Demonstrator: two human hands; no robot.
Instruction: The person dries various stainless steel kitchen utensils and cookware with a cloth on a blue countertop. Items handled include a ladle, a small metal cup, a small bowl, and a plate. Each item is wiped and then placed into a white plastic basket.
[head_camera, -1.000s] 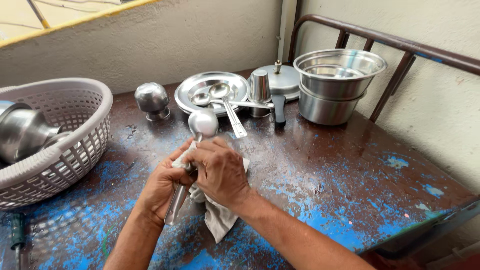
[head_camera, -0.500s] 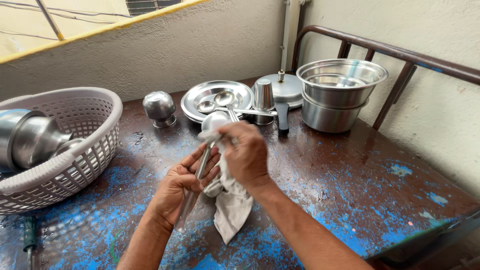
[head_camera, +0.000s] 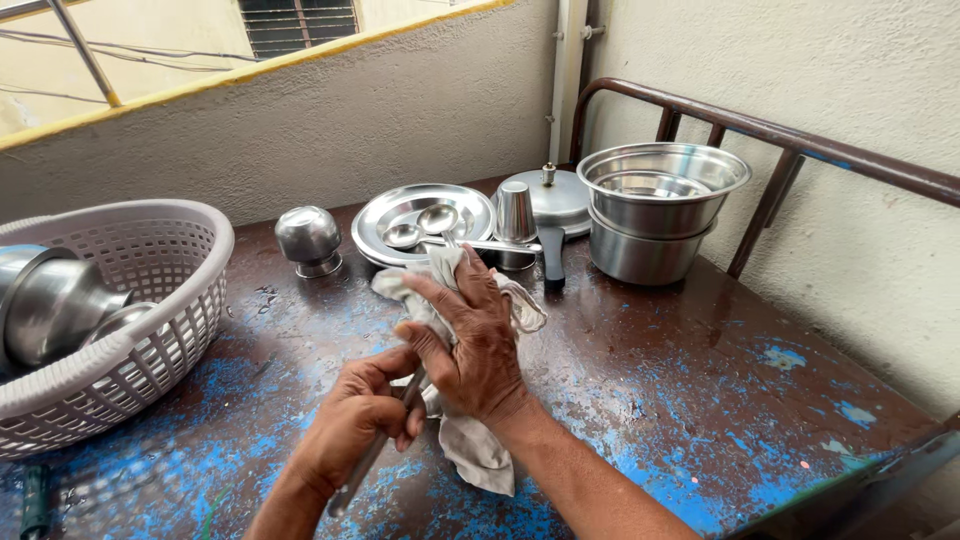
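Head view: we see a steel ladle (head_camera: 372, 455), stiff, probably slick.
Hold: left hand (head_camera: 352, 420) fingers wrapped round its handle.
Cloth (head_camera: 470, 445): soft; right hand (head_camera: 470, 335) fingers press it over the bowl.

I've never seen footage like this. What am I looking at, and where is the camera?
There is no machine here: a person wears one camera on the head, looking down at their own bare hands. The left hand grips a steel ladle's handle. The right hand presses a grey cloth around the ladle's upper end, which is hidden. They work over a worn brown and blue table. On it stand a white plastic basket holding steel vessels, a small upturned steel cup, a steel plate with spoons, and stacked steel pots.
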